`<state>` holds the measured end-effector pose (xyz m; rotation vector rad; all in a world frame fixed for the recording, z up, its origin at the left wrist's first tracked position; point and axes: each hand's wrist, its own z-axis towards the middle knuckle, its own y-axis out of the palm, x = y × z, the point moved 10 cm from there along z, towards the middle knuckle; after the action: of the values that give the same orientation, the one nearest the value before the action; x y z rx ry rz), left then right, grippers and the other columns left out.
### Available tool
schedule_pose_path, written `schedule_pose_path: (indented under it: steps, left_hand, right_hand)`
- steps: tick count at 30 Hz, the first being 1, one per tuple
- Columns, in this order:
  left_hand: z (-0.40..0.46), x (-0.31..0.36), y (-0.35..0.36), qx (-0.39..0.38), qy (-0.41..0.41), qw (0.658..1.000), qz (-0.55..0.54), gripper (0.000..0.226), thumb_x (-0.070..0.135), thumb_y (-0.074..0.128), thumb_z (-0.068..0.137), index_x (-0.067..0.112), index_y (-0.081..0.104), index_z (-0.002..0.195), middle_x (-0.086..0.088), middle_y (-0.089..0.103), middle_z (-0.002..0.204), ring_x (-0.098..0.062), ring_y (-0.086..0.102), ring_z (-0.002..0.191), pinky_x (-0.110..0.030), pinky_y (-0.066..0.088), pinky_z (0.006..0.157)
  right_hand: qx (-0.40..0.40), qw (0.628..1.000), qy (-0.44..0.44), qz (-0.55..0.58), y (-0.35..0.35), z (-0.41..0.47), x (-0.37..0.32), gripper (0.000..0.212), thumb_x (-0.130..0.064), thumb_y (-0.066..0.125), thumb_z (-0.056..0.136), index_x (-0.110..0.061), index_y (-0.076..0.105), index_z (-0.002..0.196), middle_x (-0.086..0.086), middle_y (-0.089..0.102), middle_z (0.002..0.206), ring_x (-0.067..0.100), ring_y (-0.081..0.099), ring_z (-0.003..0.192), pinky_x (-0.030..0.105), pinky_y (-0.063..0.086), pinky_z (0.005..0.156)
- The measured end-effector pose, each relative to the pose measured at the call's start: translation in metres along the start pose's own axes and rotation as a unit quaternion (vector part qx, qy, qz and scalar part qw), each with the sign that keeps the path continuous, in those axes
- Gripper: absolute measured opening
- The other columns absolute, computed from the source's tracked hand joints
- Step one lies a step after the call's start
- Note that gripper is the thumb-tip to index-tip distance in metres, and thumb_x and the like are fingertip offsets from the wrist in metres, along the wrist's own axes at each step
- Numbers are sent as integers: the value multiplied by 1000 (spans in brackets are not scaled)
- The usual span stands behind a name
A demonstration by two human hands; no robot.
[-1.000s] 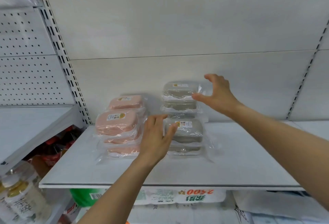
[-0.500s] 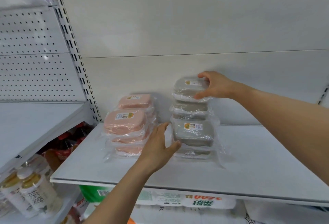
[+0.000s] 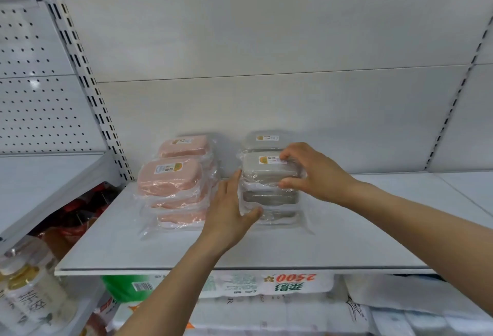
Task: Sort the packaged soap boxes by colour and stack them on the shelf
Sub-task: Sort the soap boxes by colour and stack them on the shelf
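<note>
Two stacks of pink soap boxes [image 3: 169, 177] in clear wrap stand on the white shelf [image 3: 160, 250] at the left. To their right are grey soap boxes, a front stack and a rear stack [image 3: 262, 139]. My right hand [image 3: 312, 170] grips the top grey soap box [image 3: 264, 167] of the front stack, fingers on its lid and thumb at its front edge. My left hand [image 3: 230, 211] rests with straight fingers against the left side of that grey stack, thumb on the wrap of the lowest box.
A slotted shelf upright [image 3: 88, 87] stands left of the pink stacks, with a pegboard panel and lower shelf beyond it. Bottles [image 3: 29, 290] sit at the lower left. Packaged goods [image 3: 266, 285] fill the level beneath. The shelf stretches bare to the right.
My right hand carried the grey box from the top of the rear stack forward and down onto the front grey stack. My left hand stayed against the front stack's left side.
</note>
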<state>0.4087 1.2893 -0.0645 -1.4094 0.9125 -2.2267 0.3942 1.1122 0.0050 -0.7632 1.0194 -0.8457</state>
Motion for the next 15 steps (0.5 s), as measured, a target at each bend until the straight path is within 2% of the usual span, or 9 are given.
schedule_pose_path:
  steps: [1,3,5,11,15]
  left_hand:
    - [1,1,0,1,0,1000,1,88,40,71,87,32,14,154,3,27,153,-17,30,141,-33,30,111]
    - [3,0,0,-2,-7,1000,6,89,39,71,87,31,14,154,2,27,153,-18,28,142,-34,29,111]
    - [7,-1,1,-11,-13,1000,15,90,41,71,85,31,14,155,2,27,154,-18,27,142,-36,29,112]
    - [18,-3,1,-47,-32,998,40,94,42,70,86,26,9,156,1,22,159,-20,20,147,-37,23,116]
    - [11,-1,-2,-78,-47,994,66,100,48,69,86,23,2,157,-1,15,163,-22,17,149,-40,24,119]
  right_hand:
    - [-1,1000,-7,-19,2,-2,-2,57,-49,76,76,-32,48,123,-14,42,131,15,48,116,34,45,88]
    - [-27,995,-18,-92,11,-6,-6,81,-55,78,68,-33,39,135,-13,29,148,13,31,134,36,43,94]
    - [-28,981,-31,-188,16,-4,-7,97,-58,79,64,-28,32,144,-6,18,157,17,20,142,38,41,100]
    - [-14,964,-10,-265,25,7,-10,95,-52,75,69,-22,28,145,1,16,158,23,17,144,50,31,109]
    - [-58,952,31,-299,24,4,-9,104,-59,72,74,-22,13,152,3,-2,162,25,-1,149,55,14,117]
